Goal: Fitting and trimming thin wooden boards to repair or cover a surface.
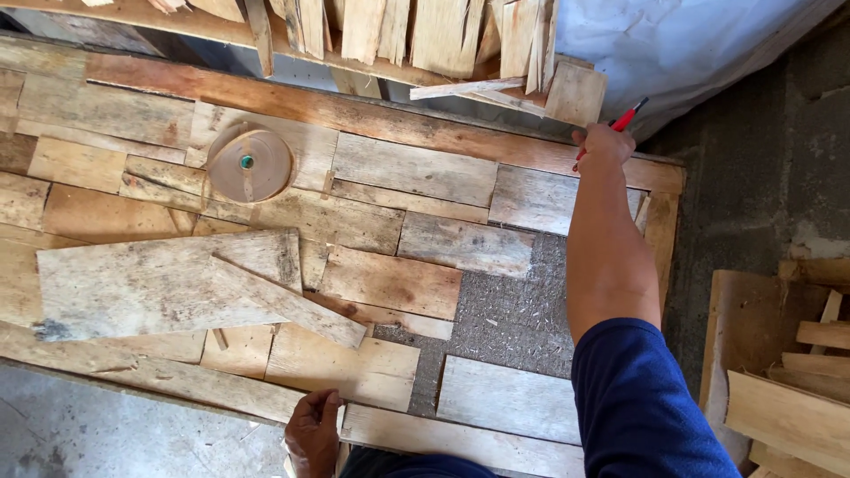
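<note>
We've got the round wooden disc [249, 165] upper left on the plank panel [416, 168], loose boards [168, 283] lying below it, scrap pile [801, 372] lower right, stacked offcuts [398, 35] along the top edge.

Red pencil [625, 119] mostly buried in right hand [605, 146], left hand [312, 432] fingertips under a plank's [460, 438] edge, scrap stack [797, 381] cropped right.

Bare gap [505, 310] amid fitted boards [416, 168]
</note>
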